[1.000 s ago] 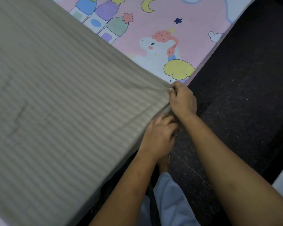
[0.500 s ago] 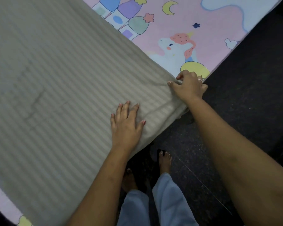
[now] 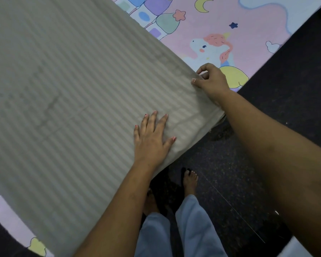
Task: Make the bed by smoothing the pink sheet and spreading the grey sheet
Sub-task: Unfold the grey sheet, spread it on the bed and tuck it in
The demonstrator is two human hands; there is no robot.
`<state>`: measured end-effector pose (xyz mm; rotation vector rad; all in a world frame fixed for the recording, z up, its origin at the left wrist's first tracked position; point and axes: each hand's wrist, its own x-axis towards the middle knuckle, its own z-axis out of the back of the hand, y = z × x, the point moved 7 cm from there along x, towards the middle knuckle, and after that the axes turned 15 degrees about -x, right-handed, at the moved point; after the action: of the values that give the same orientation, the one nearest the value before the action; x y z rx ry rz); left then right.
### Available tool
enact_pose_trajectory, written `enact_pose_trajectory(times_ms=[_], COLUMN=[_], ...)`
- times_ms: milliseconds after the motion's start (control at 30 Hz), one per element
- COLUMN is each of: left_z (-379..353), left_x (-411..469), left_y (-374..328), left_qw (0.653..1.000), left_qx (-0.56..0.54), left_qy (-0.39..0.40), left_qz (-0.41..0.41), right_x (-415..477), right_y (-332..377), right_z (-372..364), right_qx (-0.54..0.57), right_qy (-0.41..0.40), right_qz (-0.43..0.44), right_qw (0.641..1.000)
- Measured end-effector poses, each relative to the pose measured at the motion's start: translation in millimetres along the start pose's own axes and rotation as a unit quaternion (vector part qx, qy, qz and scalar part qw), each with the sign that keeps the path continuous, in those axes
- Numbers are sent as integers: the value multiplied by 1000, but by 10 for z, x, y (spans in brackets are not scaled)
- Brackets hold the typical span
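Note:
The grey striped sheet [image 3: 67, 93] lies spread over most of the bed, reaching its near edge. Beyond it, at the top right, the pink sheet [image 3: 233, 13] with a unicorn, moon and star print shows uncovered. My left hand [image 3: 152, 138] lies flat on the grey sheet near the bed's edge, fingers straight and spread. My right hand [image 3: 211, 82] pinches the grey sheet's corner edge between thumb and curled fingers, right where the grey sheet meets the pink one.
A dark speckled floor [image 3: 285, 89] runs along the bed's right side. My bare feet [image 3: 190, 180] and light blue trouser legs [image 3: 193, 229] stand close to the bed. A strip of pink sheet [image 3: 11, 216] also shows at the lower left.
My left hand left the sheet's hanging edge and came to lie flat on top of the grey sheet. My right hand kept its pinch on the corner and moved it slightly outward.

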<state>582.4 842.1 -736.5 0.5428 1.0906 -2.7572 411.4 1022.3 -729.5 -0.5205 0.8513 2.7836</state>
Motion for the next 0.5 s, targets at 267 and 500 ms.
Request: enact_pose_trajectory(times_ms=[267, 500], left_z=[-2, -25], left_x=[16, 89], left_y=[3, -53], left_qw=[1000, 997], left_qx=[-10, -8], left_qy=[17, 63], left_qz=[7, 51], right_x=[45, 67], right_y=[239, 325], right_z=[-35, -102], right_qx=[46, 54], right_qy=[96, 130], right_qz=[29, 37], right_qw=[994, 989])
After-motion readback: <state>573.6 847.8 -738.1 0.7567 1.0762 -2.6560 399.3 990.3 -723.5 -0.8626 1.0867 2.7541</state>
